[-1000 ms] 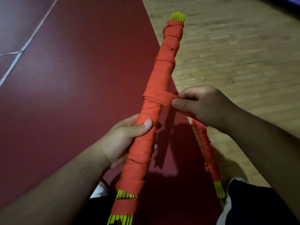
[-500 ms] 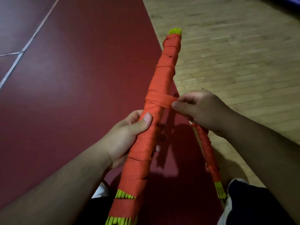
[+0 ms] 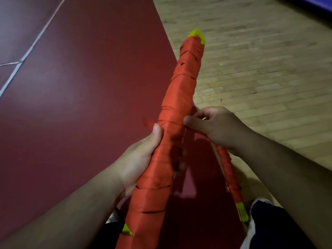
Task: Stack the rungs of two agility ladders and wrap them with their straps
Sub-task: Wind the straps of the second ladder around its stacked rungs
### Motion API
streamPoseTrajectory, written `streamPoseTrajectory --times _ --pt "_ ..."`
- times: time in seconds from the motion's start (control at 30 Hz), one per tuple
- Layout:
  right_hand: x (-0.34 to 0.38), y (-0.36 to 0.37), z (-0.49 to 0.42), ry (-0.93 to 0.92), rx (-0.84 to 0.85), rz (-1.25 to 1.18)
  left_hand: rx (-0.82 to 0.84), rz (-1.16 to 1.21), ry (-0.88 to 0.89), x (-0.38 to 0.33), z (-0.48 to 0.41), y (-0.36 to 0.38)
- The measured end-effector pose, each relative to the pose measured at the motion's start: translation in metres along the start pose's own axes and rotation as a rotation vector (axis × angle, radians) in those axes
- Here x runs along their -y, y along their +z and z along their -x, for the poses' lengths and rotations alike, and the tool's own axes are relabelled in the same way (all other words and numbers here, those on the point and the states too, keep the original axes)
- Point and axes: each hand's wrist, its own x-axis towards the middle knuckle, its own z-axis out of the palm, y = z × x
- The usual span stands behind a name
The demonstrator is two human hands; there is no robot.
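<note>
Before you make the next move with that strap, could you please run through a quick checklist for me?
1. Left hand grips the bundle at mid-length: ok.
2. Right hand pinches the strap at the bundle's side: ok.
3. Wraps reach the yellow rung ends at the far tip: ok.
4. Strap end secured: cannot tell, fingers hide it.
5. Second bundle lies wrapped on the floor: ok.

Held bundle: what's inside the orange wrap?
Yellow rung ends poke out of the bundle at its far tip and near its bottom. The orange strap covers everything between; rung count is hidden.
</note>
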Motion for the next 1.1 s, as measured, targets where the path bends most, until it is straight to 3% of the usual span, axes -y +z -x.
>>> streamPoseTrajectory --times 0.17,0.3,0.43,0.53,0.73,1.1 --pt "-0.005 -0.008 -0.003 -0.017 0.148 -0.232 0.035 0.04 0.056 -0.005 -0.001 -0.006" --pt "-0.01 -0.004 -0.002 -0.04 0.209 -0.359 -0.052 0.027 0.07 -0.003 -0.003 -0.002" --pt "-0.011 -0.003 -0.003 -0.074 0.202 -0.246 -0.186 -0.083 0.054 -0.003 -0.002 0.002" --pt "-0.012 -0.003 -0.002 -0.046 0.216 -0.185 -0.066 -0.167 0.099 -0.001 0.001 0.001" --pt "-0.011 -0.012 -0.003 -0.065 0.186 0.073 0.042 -0.077 0.067 -0.008 0.003 -0.006" --pt "-0.005 0.002 -0.001 -0.129 0.037 -0.01 0.221 0.103 -0.083 -0.012 0.005 -0.005"
